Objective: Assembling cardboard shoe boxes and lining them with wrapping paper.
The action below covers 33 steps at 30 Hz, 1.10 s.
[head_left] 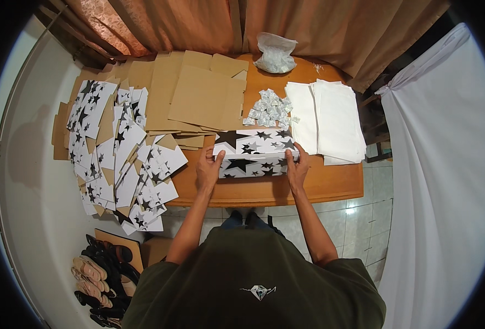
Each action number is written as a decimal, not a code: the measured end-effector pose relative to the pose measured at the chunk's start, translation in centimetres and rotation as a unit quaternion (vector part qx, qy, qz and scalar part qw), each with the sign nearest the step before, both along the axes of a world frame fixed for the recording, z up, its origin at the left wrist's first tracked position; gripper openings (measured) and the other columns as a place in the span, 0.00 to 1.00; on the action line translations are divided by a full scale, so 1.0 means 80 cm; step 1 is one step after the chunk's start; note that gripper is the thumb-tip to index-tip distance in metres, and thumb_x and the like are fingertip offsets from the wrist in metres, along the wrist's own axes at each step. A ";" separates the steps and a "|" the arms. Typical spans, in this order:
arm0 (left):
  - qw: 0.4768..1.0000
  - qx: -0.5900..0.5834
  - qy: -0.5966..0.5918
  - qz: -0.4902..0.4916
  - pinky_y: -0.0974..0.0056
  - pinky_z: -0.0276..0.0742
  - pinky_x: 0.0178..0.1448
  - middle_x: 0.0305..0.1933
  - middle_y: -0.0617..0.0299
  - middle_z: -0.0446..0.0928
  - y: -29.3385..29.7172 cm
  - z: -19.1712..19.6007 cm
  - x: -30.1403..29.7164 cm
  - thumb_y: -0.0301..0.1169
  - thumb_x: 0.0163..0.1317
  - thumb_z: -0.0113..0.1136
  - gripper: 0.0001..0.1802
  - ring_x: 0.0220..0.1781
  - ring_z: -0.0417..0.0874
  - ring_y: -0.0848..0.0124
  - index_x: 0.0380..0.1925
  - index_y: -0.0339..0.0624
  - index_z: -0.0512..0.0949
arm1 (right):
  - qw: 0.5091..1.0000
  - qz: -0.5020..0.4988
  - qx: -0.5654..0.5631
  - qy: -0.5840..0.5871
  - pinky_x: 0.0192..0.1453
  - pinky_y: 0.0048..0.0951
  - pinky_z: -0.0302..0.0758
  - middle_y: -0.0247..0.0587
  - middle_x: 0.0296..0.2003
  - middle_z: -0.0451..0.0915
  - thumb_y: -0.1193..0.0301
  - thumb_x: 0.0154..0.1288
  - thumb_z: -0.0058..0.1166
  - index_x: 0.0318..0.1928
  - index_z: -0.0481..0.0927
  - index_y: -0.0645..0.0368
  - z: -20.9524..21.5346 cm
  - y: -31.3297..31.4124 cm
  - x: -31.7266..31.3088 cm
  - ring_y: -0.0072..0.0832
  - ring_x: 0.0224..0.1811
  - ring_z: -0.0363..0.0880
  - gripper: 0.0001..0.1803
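A white box printed with black stars stands near the front edge of a brown wooden table. My left hand grips its left end, thumb on the top edge. My right hand grips its right end. The lid flap lies over the top, slightly raised at the back.
Flat star-printed box blanks are piled at the left, plain brown cardboard sheets behind. A heap of small white packets, a clear bag and stacked white sheets lie at the back right. Shoes sit on the floor lower left.
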<state>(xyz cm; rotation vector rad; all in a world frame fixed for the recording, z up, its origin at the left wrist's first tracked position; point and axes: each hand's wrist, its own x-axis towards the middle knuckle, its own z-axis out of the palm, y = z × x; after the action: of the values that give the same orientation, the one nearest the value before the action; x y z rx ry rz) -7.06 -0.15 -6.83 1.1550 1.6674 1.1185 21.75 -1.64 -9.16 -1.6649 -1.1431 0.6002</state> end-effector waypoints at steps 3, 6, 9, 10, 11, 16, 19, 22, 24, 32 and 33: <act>0.999 0.007 0.027 0.024 0.66 0.79 0.37 0.37 0.55 0.86 -0.005 0.013 -0.001 0.44 0.64 0.72 0.27 0.34 0.85 0.73 0.55 0.35 0.78 | 0.999 -0.007 -0.001 -0.049 0.47 0.35 0.72 0.45 0.47 0.78 0.53 0.71 0.63 0.61 0.80 0.61 0.025 -0.006 -0.005 0.34 0.44 0.74 0.28; 0.997 -0.026 0.064 0.021 0.65 0.81 0.42 0.41 0.53 0.85 -0.010 0.021 0.001 0.42 0.63 0.73 0.29 0.38 0.86 0.70 0.57 0.36 0.77 | 0.999 -0.003 -0.021 -0.038 0.50 0.35 0.72 0.46 0.44 0.78 0.53 0.71 0.62 0.60 0.80 0.61 0.024 -0.012 -0.005 0.38 0.45 0.74 0.27; 0.998 0.054 0.007 -0.034 0.62 0.81 0.52 0.51 0.49 0.82 -0.015 0.004 -0.002 0.39 0.61 0.74 0.34 0.48 0.85 0.63 0.64 0.37 0.73 | 0.998 0.006 -0.054 -0.029 0.52 0.36 0.71 0.48 0.46 0.77 0.53 0.71 0.61 0.60 0.80 0.61 0.028 -0.018 -0.011 0.40 0.48 0.74 0.27; 0.997 0.044 0.051 -0.042 0.60 0.80 0.57 0.55 0.48 0.79 -0.018 -0.002 -0.005 0.37 0.60 0.75 0.37 0.54 0.83 0.60 0.67 0.38 0.70 | 0.997 0.013 -0.060 -0.038 0.53 0.35 0.71 0.50 0.48 0.76 0.52 0.71 0.61 0.60 0.80 0.60 0.030 -0.017 -0.015 0.41 0.51 0.73 0.27; 0.994 0.034 0.093 -0.054 0.58 0.79 0.62 0.60 0.46 0.77 -0.020 -0.006 -0.005 0.36 0.58 0.76 0.41 0.59 0.81 0.58 0.70 0.39 0.67 | 0.997 0.013 -0.059 -0.037 0.53 0.35 0.71 0.50 0.48 0.76 0.52 0.71 0.61 0.60 0.80 0.60 0.028 -0.017 -0.015 0.41 0.51 0.73 0.27; 0.998 0.054 0.022 -0.021 0.57 0.76 0.66 0.62 0.46 0.76 -0.023 -0.029 0.002 0.31 0.57 0.76 0.42 0.62 0.79 0.57 0.69 0.41 0.65 | 0.962 -0.009 0.014 -0.273 0.69 0.50 0.60 0.53 0.60 0.71 0.54 0.70 0.62 0.59 0.81 0.55 0.035 -0.016 -0.023 0.49 0.64 0.67 0.24; 0.996 0.089 0.023 -0.023 0.57 0.76 0.66 0.61 0.46 0.77 -0.021 -0.050 -0.005 0.29 0.58 0.75 0.39 0.61 0.80 0.57 0.67 0.40 0.66 | 0.946 0.076 0.069 -0.307 0.70 0.55 0.56 0.51 0.61 0.72 0.56 0.68 0.64 0.58 0.81 0.53 0.050 -0.014 -0.035 0.47 0.64 0.67 0.24; 0.994 0.101 -0.004 -0.032 0.57 0.77 0.65 0.59 0.47 0.78 -0.016 -0.047 0.000 0.29 0.59 0.74 0.37 0.60 0.81 0.57 0.66 0.39 0.67 | 0.952 0.105 0.037 -0.285 0.69 0.52 0.58 0.50 0.61 0.73 0.57 0.67 0.65 0.55 0.83 0.53 0.038 -0.009 -0.034 0.47 0.64 0.67 0.21; 0.995 0.087 -0.023 -0.037 0.57 0.77 0.65 0.58 0.47 0.79 -0.017 -0.032 0.003 0.30 0.59 0.74 0.36 0.59 0.82 0.58 0.65 0.37 0.67 | 0.960 0.123 -0.005 -0.252 0.69 0.51 0.60 0.53 0.61 0.72 0.58 0.67 0.65 0.49 0.84 0.55 0.035 -0.009 -0.034 0.46 0.63 0.68 0.18; 0.996 0.013 -0.092 0.001 0.58 0.76 0.64 0.55 0.47 0.80 -0.023 -0.051 -0.015 0.37 0.57 0.77 0.31 0.57 0.82 0.60 0.56 0.33 0.75 | 0.983 0.049 -0.018 -0.178 0.73 0.58 0.58 0.61 0.66 0.66 0.52 0.59 0.71 0.70 0.63 0.64 0.009 -0.027 -0.031 0.57 0.70 0.61 0.47; 0.996 0.011 -0.092 0.000 0.58 0.76 0.64 0.55 0.47 0.80 -0.029 -0.060 -0.019 0.37 0.57 0.77 0.31 0.57 0.82 0.60 0.56 0.33 0.75 | 0.987 0.100 -0.020 -0.126 0.73 0.59 0.57 0.62 0.67 0.65 0.51 0.57 0.72 0.72 0.58 0.66 0.002 -0.031 -0.027 0.59 0.72 0.59 0.52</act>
<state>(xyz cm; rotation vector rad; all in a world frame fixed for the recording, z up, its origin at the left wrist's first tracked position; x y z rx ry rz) -8.57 -2.43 -11.62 1.0337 1.5160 1.2085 19.56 -4.14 -9.02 -1.7082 -1.5026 0.5506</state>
